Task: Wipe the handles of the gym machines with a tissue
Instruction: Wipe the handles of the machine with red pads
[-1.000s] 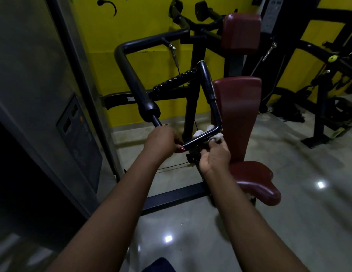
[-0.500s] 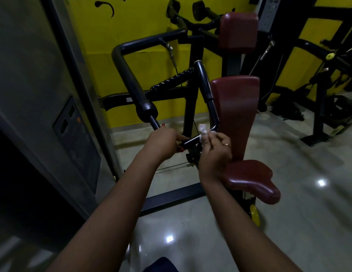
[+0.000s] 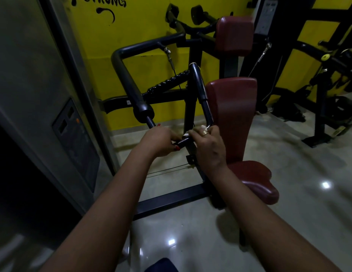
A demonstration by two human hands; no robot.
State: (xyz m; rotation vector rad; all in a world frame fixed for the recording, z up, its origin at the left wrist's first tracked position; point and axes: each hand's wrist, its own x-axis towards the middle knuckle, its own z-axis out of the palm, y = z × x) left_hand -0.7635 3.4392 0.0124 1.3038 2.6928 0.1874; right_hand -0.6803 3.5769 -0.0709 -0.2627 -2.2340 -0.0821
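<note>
Tissue of crumpled white paper [image 3: 186, 135] sat pinched under the right hand [image 3: 208, 148], pressed against the short black metal handle bar [image 3: 181, 142] at the low end of the black steel gym machine [image 3: 190, 107]. White scraps showed at the fingertips and again near the bar's bend. Right hand's fingers were curled over the bar's right end, with a gold ring [image 3: 205, 133] on 1 finger. Left hand [image 3: 159, 140] gripped the same bar just beside it, fingers wrapped round, a red-painted nail showing underneath. The 2 hands were near each other, a short stretch of bare bar between them.

Maroon padded upright back pad [image 3: 232, 114] stood just right of the handle, and the maroon padded seat [image 3: 253, 185] lay below it, partly behind the right forearm. Yellow painted wall [image 3: 143, 32] with black lettering rose behind the machine. Grey metal cabinet [image 3: 53, 75] stood at left. Glossy pale floor [image 3: 289, 213] carried bright glints.
</note>
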